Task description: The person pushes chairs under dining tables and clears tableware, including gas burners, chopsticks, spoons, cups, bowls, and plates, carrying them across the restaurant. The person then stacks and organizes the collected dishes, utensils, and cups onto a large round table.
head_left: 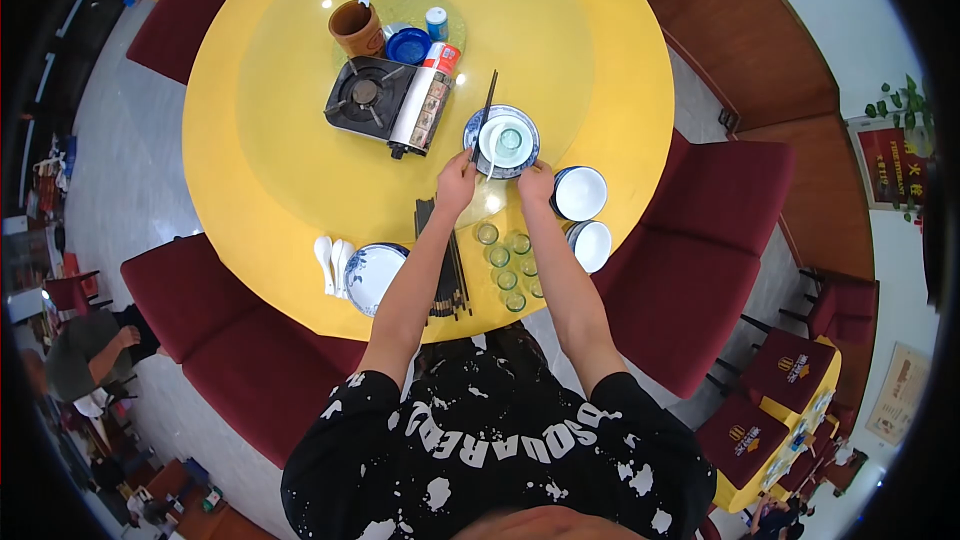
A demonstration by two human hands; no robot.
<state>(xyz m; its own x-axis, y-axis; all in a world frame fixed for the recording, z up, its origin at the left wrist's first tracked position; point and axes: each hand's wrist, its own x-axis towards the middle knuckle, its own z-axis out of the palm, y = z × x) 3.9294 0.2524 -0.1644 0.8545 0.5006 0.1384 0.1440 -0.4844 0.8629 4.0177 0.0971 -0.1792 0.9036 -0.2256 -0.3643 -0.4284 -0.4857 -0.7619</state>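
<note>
My left hand is closed on the near left rim of a blue-patterned plate, its fingers beside a pair of dark chopsticks. On the near right rim, my right hand is closed too. A white bowl sits on the plate, with a small clear glass inside it and a white spoon at its left. The chopsticks lie along the left side, pointing away from me. Whether the plate touches the tabletop I cannot tell.
On the yellow round table stand a portable gas stove, a brown holder and a blue dish. Nearer me are plates, spoons, chopsticks, several glasses and white bowls. Red chairs flank me.
</note>
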